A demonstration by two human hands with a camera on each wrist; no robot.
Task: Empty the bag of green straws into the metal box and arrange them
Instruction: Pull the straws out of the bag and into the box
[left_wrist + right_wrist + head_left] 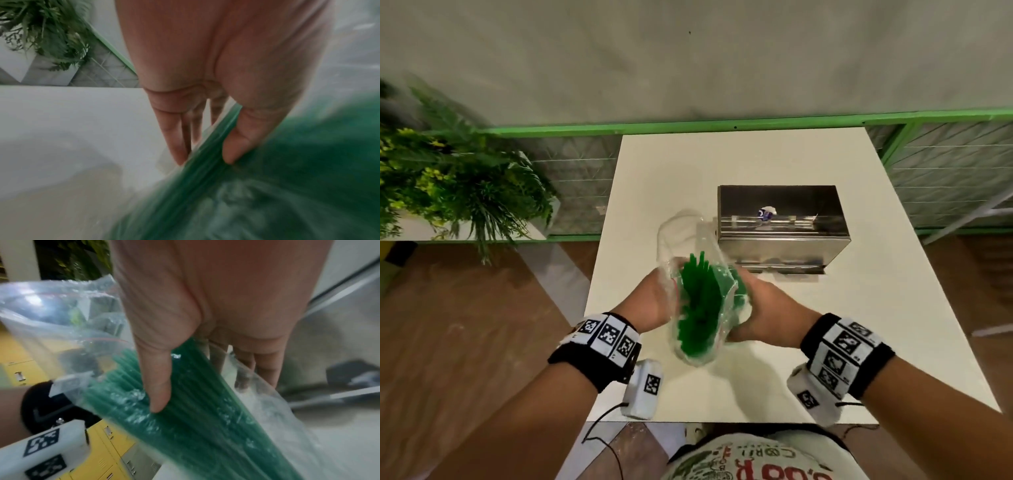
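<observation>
Head: clear bag [697, 301] of green straws [697, 294] is held above the white table [825, 342], between left hand [654, 301] and right hand [767, 308], just in front of the metal box [782, 228].
Left wrist: bag edge is pinched between thumb [242, 138] and fingers [174, 138]; blurred.
Right wrist: straws [185, 410] are gripped through the plastic, thumb [158, 378] over, fingers under.

Legible text appears only on the person's shirt [750, 459], at the bottom centre of the head view, upside down: partial letters resembling "CORIL" and large red characters, incomplete. The wristbands [607, 334] carry black-and-white square marker codes, without readable characters.
</observation>
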